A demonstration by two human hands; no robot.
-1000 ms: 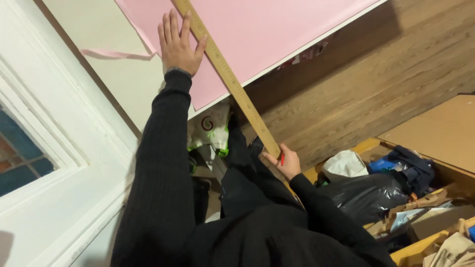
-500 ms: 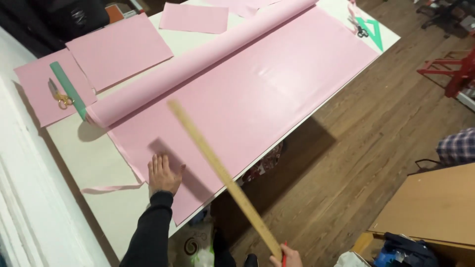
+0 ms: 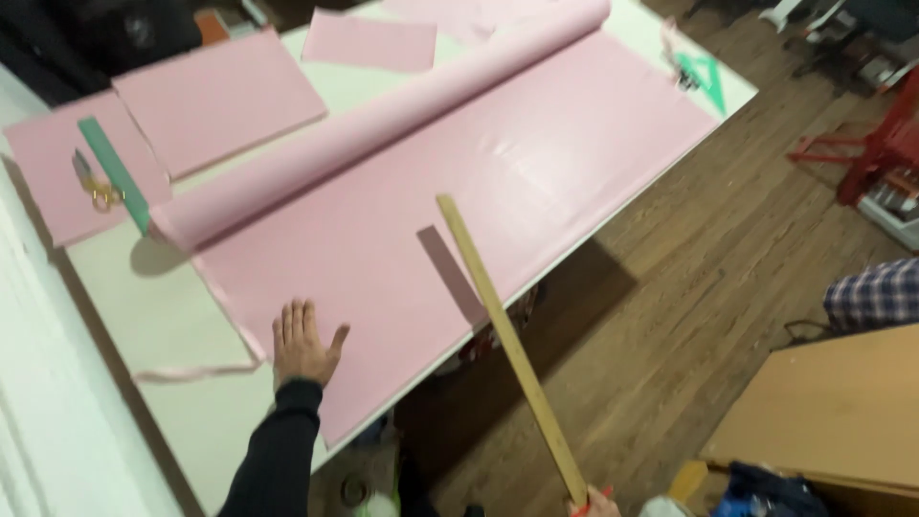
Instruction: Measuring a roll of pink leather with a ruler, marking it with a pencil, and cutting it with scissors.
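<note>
Your left hand (image 3: 303, 343) lies flat, fingers spread, on the near corner of the pink sheet (image 3: 459, 182), which is unrolled across the white bench (image 3: 172, 383). Your right hand (image 3: 595, 504) (barely in view at the bottom edge) appears closed around the end of the long wooden ruler (image 3: 507, 345), whose far tip hovers over the sheet. Held from one end, the ruler could swing down and dent or crease the paper.
</note>
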